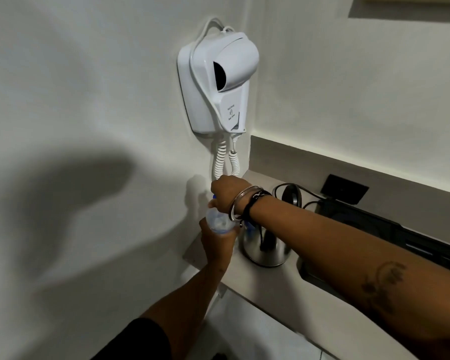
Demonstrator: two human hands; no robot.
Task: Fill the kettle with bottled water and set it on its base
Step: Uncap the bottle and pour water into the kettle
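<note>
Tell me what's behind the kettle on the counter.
Behind the kettle sits its round black base with a cord, by a dark wall plate. The right forearm covers the kettle's top.

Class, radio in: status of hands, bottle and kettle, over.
Left hand grips bottle. Right hand on its cap. Kettle on counter, off base. Nothing blocking.

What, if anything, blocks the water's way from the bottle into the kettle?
The cap appears to be on: the right hand covers the top of the bottle, which the left hand holds beside the kettle. The right forearm hides the kettle's top, so its lid cannot be judged.
</note>
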